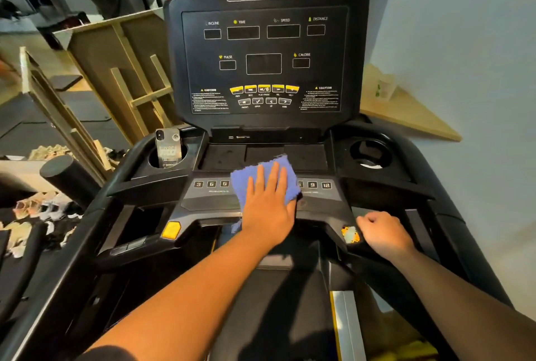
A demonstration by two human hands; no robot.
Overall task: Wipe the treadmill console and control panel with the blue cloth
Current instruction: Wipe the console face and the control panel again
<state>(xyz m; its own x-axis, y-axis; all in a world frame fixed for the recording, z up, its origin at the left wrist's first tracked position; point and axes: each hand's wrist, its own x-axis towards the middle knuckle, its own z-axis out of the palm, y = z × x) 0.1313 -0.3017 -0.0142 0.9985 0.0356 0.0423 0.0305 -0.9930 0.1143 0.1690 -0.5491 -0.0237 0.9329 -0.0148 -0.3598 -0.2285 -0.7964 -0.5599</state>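
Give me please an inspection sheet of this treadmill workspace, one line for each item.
Surface: control panel, black, number keys partly covered.
Job's things: blue cloth flat on the panel; console displays dark.
Clutter: phone upright in the left cup holder; right cup holder contents unclear.
Grippers: left hand flat on the cloth; right hand closed on the handrail.
Cables: nothing seen.
Surroundings: wooden frames and shoes at left; wall at right.

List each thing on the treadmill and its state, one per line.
Cloth: flat on the control panel, pressed by the left hand.
Right hand: closed, on the handlebar.
Display: dark.
Phone: upright in the left cupholder.
Right cupholder: no bottle.
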